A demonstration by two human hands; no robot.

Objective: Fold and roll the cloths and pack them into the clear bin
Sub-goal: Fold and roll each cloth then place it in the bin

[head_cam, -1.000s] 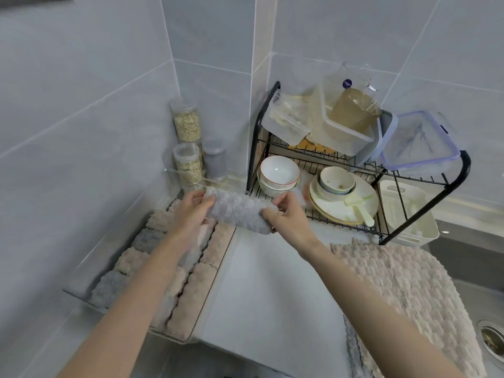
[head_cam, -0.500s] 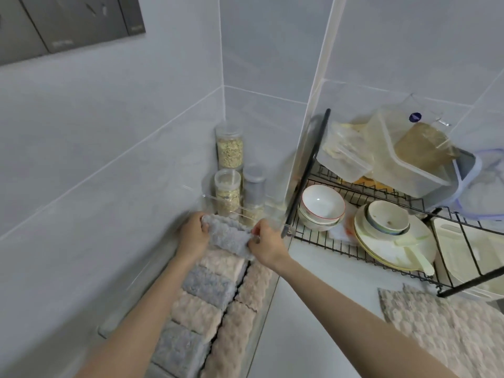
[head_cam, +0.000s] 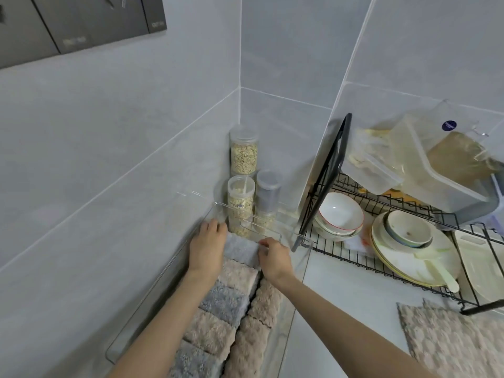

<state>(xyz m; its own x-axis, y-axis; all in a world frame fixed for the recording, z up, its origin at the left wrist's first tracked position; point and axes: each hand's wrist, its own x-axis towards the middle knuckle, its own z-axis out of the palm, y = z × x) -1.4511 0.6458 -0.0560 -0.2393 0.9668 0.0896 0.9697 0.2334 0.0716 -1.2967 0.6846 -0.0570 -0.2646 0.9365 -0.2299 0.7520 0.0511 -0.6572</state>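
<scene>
at the far end of the clear bin [head_cam: 234, 214], tucked against the tiled wall, i have the grey roll [head_cam: 241, 248] held low between both hands. its long axis runs across the bin, left to right, parallel to the far wall, and it sits just beyond the last of the rolled cloths [head_cam: 240, 274] already lined up in the left row. my left hand [head_cam: 206, 249] covers the roll's left end, fingers bent down over it toward the corner; i read that as a hold, though the fingertips are hidden. my right hand [head_cam: 275, 259] pinches the right end between thumb and fingers, close to the gap between the two rows.

what the next move turns on: the open slot lies straight below and slightly ahead of the grip, between the nearest beige roll and the bin's end wall. the roll already lies the way its neighbours do, so i judge it wants only a press down, no turning. both hands are equally near; the left one is boxed in by the side wall.

jars [head_cam: 243, 154] stand just behind the bin, a dish rack [head_cam: 335, 159] to the right, and a loose beige cloth [head_cam: 450, 345] waits on the counter, well apart.
</scene>
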